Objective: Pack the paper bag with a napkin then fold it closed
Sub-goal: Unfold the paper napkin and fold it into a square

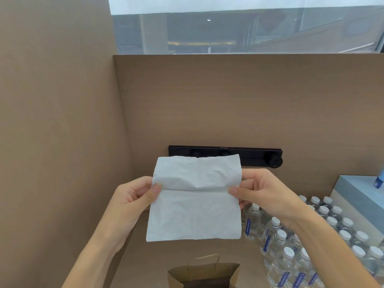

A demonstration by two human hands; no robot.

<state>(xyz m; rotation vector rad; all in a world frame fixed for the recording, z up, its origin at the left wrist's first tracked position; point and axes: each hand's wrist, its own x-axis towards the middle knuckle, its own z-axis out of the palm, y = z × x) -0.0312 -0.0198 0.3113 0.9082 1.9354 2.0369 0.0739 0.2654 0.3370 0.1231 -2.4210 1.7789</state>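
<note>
Nearest the lens, at six o'clock, stands the paper bag point(202, 274), brown, mouth open and facing up, its twisted handle standing above the rim; only the top of it shows, so whether anything is already inside cannot be told. Nothing is seen going in yet, so packing looks not yet done, and the folding closed is wholly left.

Going left to right: at nine o'clock of the napkin the left hand point(133, 197) comes up from seven o'clock on a bare forearm, thumb laid on the near face at the crease and fingers hidden behind the sheet, pinching its left edge. Between the hands the napkin point(195, 204) hangs in the air above the bag, well apart from it, a white square with its top part folded over toward the viewer along a horizontal crease. At three o'clock the right hand point(261, 194) mirrors the other, thumb on the front, fingers curled behind, pinching the right edge. The hands are held apart by the napkin's width, both clamped on it.

My judgement is that the napkin is being folded smaller before it goes into the bag.

Behind the napkin a black socket strip point(257, 156) is fixed to the partition; at four o'clock stand packed water bottles point(295, 254).
</note>
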